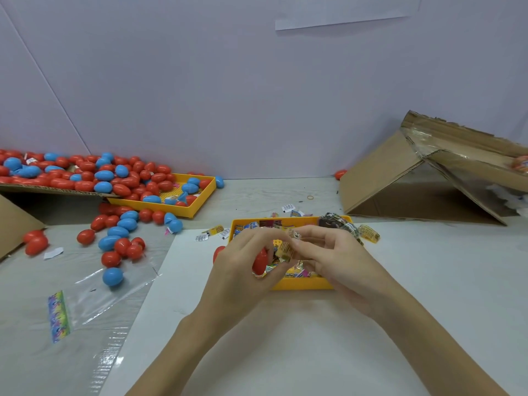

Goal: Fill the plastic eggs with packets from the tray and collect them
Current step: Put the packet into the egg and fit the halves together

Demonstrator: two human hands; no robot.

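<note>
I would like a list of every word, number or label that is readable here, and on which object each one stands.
No text can be read for certain.
Packets in the yellow tray: print too small and blurred.
Packet between both hands: blurred.
Loose packets on the table behind the tray: print illegible.
Colourful strip on the clear bag: pattern only, unreadable.
Paper on the wall: no legible text.

A red plastic egg half (259,262) sits upright in the left hand (243,264), above the near edge of the yellow tray (303,284). A small yellow packet (284,250) is pinched in the right hand (331,252), just beside the egg half. The tray holds a jumble of colourful packets. A heap of red and blue eggs (94,178) spreads across the counter's far left, some in a second yellow tray (200,201).
</note>
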